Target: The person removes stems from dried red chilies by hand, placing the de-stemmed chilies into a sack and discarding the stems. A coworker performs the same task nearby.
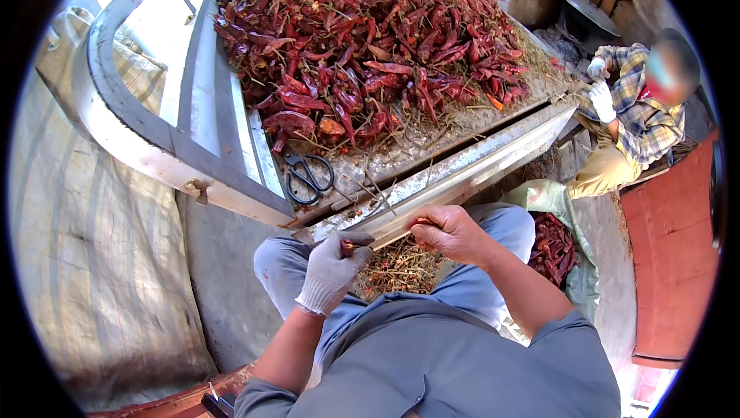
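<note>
My left hand (339, 268), in a pale knit glove with darkened fingertips, pinches a small dark red piece of chili pepper (347, 248). Bare, my right hand (448, 235) is closed on a reddish piece, mostly hidden by the fingers, that looks like dried chili. Both hands are over my lap, apart from each other. Beyond them a large heap of dried red chili peppers (370, 54) covers a worn metal truck bed (445, 146). Black-handled scissors (307, 178) lie at the bed's near left corner, their blades hard to see.
Stems and scraps (402, 268) lie on the ground between my knees. A pale green woven sack (581, 268) holding red chilies is beside my right leg. A co-worker (630, 112) in a plaid shirt and white gloves sits at the right. A metal rail (133, 135) curves at the left.
</note>
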`<state>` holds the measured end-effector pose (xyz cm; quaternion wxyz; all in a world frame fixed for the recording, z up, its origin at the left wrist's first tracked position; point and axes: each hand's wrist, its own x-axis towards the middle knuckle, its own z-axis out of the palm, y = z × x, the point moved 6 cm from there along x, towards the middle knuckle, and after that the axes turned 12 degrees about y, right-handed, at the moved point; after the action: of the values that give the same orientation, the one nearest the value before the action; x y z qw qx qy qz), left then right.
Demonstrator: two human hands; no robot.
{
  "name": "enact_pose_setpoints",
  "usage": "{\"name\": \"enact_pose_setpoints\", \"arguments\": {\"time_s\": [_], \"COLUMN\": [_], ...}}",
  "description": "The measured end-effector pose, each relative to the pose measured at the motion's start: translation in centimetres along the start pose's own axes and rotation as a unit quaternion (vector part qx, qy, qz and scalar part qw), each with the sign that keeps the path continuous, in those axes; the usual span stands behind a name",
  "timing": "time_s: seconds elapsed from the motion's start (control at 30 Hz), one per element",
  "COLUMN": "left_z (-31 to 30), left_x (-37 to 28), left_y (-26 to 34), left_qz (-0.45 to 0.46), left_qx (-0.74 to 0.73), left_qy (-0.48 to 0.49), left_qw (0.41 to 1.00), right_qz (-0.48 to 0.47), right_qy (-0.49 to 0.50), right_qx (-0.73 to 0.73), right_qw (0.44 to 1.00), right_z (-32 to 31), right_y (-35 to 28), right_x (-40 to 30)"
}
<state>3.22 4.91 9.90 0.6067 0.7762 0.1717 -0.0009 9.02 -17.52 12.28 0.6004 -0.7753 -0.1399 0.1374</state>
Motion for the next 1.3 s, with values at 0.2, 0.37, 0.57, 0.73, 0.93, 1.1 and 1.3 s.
{"name": "enact_pose_setpoints", "arguments": {"time_s": [0.2,0.37,0.57,0.73,0.93,1.1,1.3], "left_z": [3.0,5.1,6.1,7.1,6.8,6.2,7.1], "left_x": [-0.5,-0.1,1.0,0.3,0.4,0.8,-0.1], "left_y": [-1.2,-3.7,-9.8,-9.3,-10.3,-11.3,-8.5], "left_qz": [0.168,0.140,0.026,0.022,-0.006,-0.013,-0.017], "left_qx": [0.143,0.176,0.140,0.147,0.124,0.151,0.154], "left_qy": [-0.009,-0.035,-0.137,-0.174,-0.169,-0.175,-0.181], "left_qw": [0.975,0.974,0.980,0.973,0.978,0.973,0.971], "right_qz": [-0.127,-0.175,0.015,0.119,0.386,0.503,0.418], "right_qy": [0.042,0.096,0.365,0.514,0.346,-0.183,0.102], "right_qx": [-0.076,-0.064,0.045,-0.270,-0.467,-0.362,-0.457], "right_qw": [0.988,0.978,0.930,0.806,0.716,0.763,0.779], "right_z": [4.0,4.5,-9.8,-23.0,-23.2,-14.2,-19.6], "right_y": [-0.1,2.8,5.3,13.9,28.0,38.7,31.5], "right_x": [-0.6,-1.2,-8.4,-19.6,-28.7,-38.3,-28.2]}}
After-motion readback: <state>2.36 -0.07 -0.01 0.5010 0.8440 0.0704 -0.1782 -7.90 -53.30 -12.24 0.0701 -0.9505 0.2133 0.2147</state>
